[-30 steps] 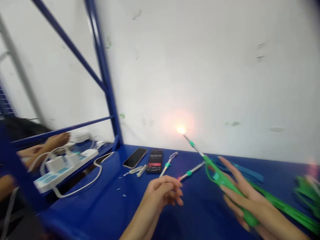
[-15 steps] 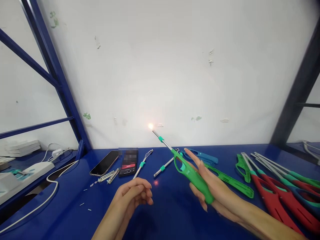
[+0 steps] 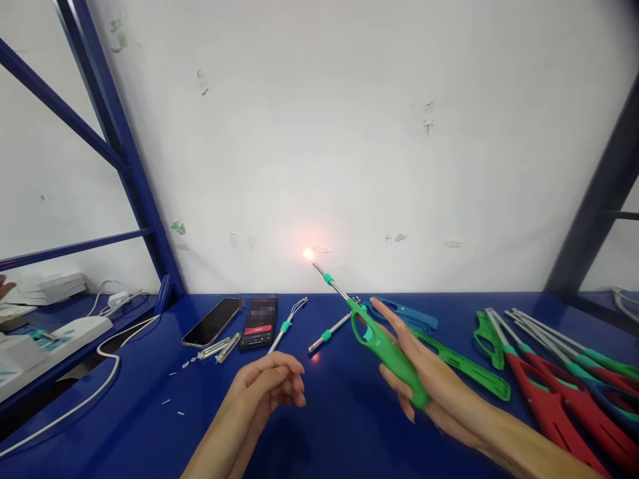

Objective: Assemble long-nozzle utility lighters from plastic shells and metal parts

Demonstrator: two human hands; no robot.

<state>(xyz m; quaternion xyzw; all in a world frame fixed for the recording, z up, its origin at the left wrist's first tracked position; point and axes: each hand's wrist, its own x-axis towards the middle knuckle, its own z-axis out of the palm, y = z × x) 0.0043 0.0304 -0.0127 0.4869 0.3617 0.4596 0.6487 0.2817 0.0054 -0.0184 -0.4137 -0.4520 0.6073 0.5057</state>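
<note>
My right hand (image 3: 424,379) holds a green gas lighter (image 3: 392,356) by its body, with the index finger stretched out along the far side. The metal tube points up and to the left, with a small bright flame (image 3: 308,254) just off its tip. My left hand (image 3: 272,386) is loosely curled above the table, its fingers together and nothing visible in them. Just behind it lies a metal lighter tube with a green collar and thin wires (image 3: 285,327). Another metal tube (image 3: 327,335) rests between the hands. Behind my right hand are a green handle shell (image 3: 464,366) and blue shells (image 3: 407,313).
Several red, green and blue lighters (image 3: 554,406) lie at the right. Two phones, one dark (image 3: 212,322) and one with a lit screen (image 3: 258,326), lie left of centre beside small clear parts (image 3: 219,348). Further left are a white power strip (image 3: 74,336), a cable (image 3: 116,362) and another person's fingers (image 3: 4,287).
The view has shifted slightly, so most things sit a little further right. The flame still burns, and both hands keep their pose. Fingers have appeared at the left edge.
</note>
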